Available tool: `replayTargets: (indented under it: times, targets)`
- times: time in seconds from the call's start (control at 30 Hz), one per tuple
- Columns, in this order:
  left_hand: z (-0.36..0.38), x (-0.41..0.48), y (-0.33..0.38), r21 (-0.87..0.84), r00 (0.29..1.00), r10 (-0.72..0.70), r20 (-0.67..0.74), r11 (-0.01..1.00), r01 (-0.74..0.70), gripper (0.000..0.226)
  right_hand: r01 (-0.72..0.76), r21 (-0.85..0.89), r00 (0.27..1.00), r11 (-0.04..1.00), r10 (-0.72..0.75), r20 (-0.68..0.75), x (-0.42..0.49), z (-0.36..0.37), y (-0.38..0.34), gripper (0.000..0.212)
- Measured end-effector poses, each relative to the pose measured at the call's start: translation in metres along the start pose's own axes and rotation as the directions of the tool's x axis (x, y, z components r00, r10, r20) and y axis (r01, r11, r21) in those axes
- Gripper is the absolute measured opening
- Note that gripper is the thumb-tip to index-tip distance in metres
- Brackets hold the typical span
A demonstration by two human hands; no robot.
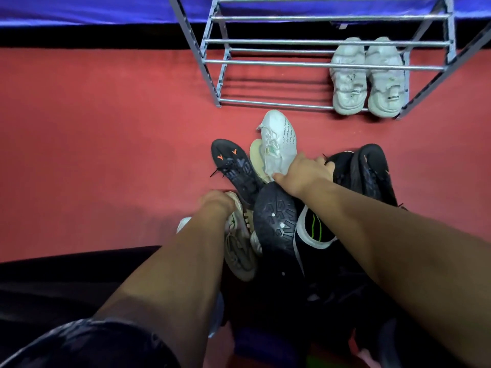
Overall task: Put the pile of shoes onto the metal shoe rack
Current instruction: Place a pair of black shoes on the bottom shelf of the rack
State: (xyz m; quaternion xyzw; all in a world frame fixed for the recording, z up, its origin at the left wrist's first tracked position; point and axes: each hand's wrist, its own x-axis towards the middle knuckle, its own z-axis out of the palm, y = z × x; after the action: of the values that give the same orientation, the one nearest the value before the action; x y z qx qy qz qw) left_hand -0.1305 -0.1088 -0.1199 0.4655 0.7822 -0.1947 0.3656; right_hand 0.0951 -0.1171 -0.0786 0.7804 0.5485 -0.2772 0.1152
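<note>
A pile of shoes lies on the red floor in front of me. My right hand [305,175] grips the heel of a white knit sneaker [280,140] at the pile's far side. My left hand [218,201] is closed on a beige sneaker [239,248] at the near left. Between them lie a black shoe with orange marks [233,166] and an upturned black sole [275,221]. More black shoes [369,171] sit at the right. The grey metal shoe rack [265,62] stands beyond, with a pair of white chunky sneakers [366,78] on its bottom tier at the right.
Red carpet [106,142] spreads to the left of the pile. A blue cloth [79,9] hangs behind the rack over a dark gap. The rack's left part and upper bars hold nothing. My dark-clothed legs fill the lower left.
</note>
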Motion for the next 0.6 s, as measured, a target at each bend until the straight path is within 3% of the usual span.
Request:
replayTargets:
  times: [0.07, 0.13, 0.27, 0.4, 0.53, 0.6]
  targets:
    - [0.004, 0.019, -0.005, 0.042, 0.999, -0.038, -0.038, 0.998, 0.039, 0.064, -0.017, 0.018, 1.000, 1.000, 0.016, 0.019, 0.002, 0.002, -0.001, 0.079]
    - [-0.003, 0.016, -0.005, 0.055, 0.999, -0.031, -0.016, 0.998, 0.032, 0.070, -0.020, 0.014, 0.999, 1.000, 0.020, 0.031, 0.005, 0.004, 0.000, 0.082]
    - [-0.024, -0.013, 0.007, -0.037, 0.994, 0.070, 0.089, 0.997, -0.067, 0.039, -0.045, 0.079, 0.998, 0.996, 0.043, 0.035, 0.012, 0.005, 0.002, 0.080]
    - [-0.033, -0.024, 0.011, -0.097, 0.989, 0.043, 0.140, 0.995, -0.029, 0.005, -0.046, 0.131, 0.999, 0.990, 0.046, 0.002, 0.016, 0.002, 0.008, 0.067]
    - [-0.043, -0.027, 0.015, -0.138, 0.982, 0.013, 0.186, 0.990, 0.013, 0.020, 0.015, 0.088, 1.000, 0.996, -0.016, 0.004, 0.018, 0.003, 0.013, 0.065]
    - [-0.049, -0.021, 0.019, -0.160, 0.991, 0.047, 0.127, 0.987, -0.026, 0.009, 0.045, 0.079, 0.999, 0.996, -0.044, -0.007, 0.018, 0.004, 0.016, 0.067]
